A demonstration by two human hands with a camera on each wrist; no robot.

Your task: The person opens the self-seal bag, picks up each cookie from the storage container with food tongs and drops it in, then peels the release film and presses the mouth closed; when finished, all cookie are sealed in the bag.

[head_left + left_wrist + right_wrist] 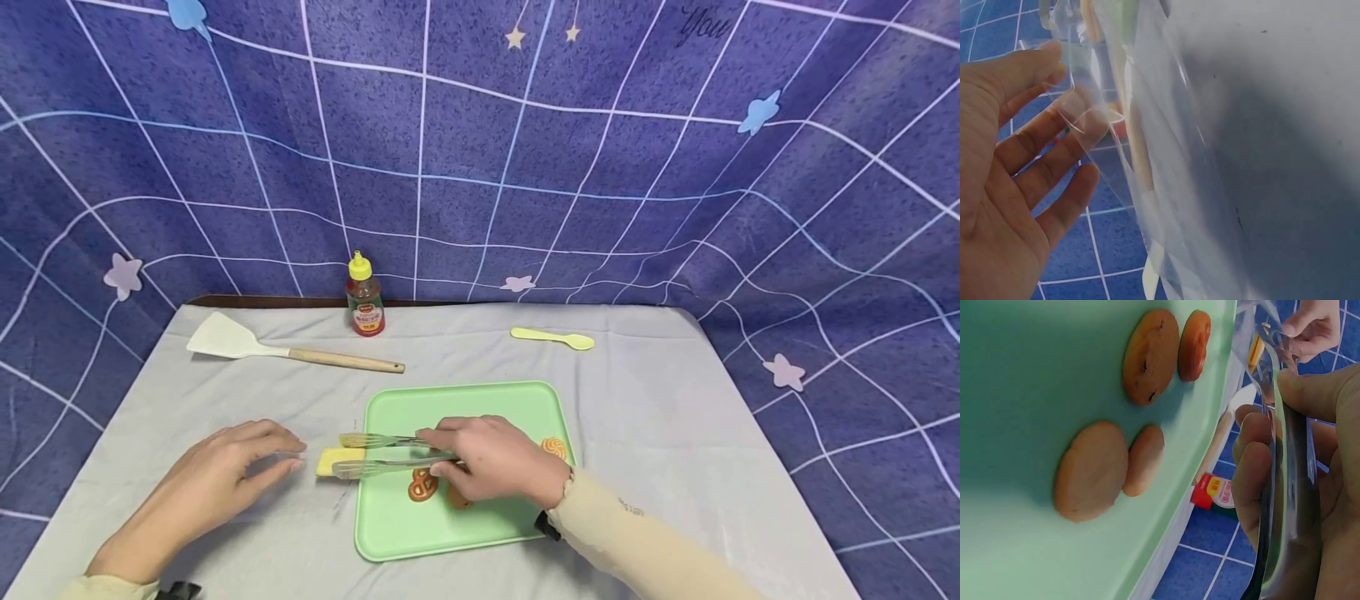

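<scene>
My right hand [487, 458] grips metal tongs [393, 467] over the left half of the green tray [465, 542]. At the tongs' far ends is a yellow block-shaped piece [327, 461], just past the tray's left rim. My left hand [217, 467] is left of that piece, thumb and fingers curved toward it. In the left wrist view the left thumb and index finger pinch the edge of a clear plastic bag [1179, 156], barely visible from the head. A pretzel [423, 485] and a swirl cookie [553, 447] lie on the tray; a chocolate-chip cookie [1150, 356] shows in the right wrist view.
Behind the tray stands a sauce bottle [366, 308] with a yellow cap. A white spatula [225, 337] with a wooden handle lies at the back left, and a small yellow spoon [551, 337] at the back right. Blue gridded cloth [480, 150] hangs around the table.
</scene>
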